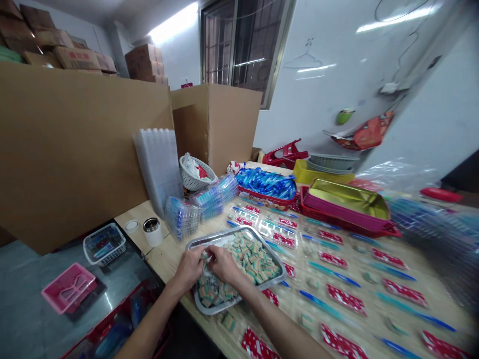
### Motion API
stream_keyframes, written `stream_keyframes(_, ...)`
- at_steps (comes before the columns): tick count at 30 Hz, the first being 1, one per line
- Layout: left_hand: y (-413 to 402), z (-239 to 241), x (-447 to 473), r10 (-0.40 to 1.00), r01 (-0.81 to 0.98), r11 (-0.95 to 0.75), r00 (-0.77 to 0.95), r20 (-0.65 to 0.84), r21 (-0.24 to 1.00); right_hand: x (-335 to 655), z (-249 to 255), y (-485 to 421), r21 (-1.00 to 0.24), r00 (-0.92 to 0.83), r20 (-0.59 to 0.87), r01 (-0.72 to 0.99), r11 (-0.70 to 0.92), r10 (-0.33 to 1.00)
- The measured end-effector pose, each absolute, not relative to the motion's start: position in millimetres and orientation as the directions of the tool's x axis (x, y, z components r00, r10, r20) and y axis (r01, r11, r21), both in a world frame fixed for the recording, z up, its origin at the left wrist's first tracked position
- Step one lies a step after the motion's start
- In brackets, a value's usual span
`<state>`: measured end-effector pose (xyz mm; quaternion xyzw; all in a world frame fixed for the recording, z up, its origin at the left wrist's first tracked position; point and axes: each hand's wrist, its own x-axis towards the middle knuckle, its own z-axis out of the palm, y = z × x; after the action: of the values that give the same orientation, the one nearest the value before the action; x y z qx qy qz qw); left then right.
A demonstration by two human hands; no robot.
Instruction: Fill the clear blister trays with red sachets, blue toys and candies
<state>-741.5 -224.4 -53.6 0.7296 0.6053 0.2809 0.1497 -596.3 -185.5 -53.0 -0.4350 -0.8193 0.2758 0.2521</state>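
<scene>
A silver metal tray (279, 263) sits at the front edge of the wooden table, with many small teal-and-tan striped blocks (258, 257) heaped in it. Over the tray's left part, my left hand (191, 268) and my right hand (224, 265) meet, fingers bent and pinched together. Whatever small thing lies between the fingertips is too hidden to name. To the right of my right forearm, clear plastic packs lie in rows, with blue pens (320, 304), red cards with white dots (346, 299) and small striped blocks (307, 321) in them.
Left of the tray stand a white cup (152, 232) and stacked clear blister trays (182, 218). Behind are a red container of blue pens (266, 184) and a gold-lined tin (350, 199). A pink basket (70, 288) and large cardboard boxes (82, 149) are at left.
</scene>
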Motion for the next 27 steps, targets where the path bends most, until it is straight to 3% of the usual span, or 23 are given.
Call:
stream_keyframes(13,-229,-72,-750,0.951,0.84,-0.274,0.166,0.259,0.468,-598,-60,-186,-0.664,-0.501,0.192,0.567,0.487,0.844)
stream_keyframes(17,-231,-63,-748,0.962,0.853,-0.258,0.182,0.205,0.453,-598,-59,-186,-0.668,-0.49,0.194,0.569,0.48,0.85)
stream_keyframes(27,-233,-57,-743,0.965,0.828,-0.246,0.16,0.208,0.504,-601,-53,-190,-0.658,-0.438,0.176,0.614,0.436,0.882)
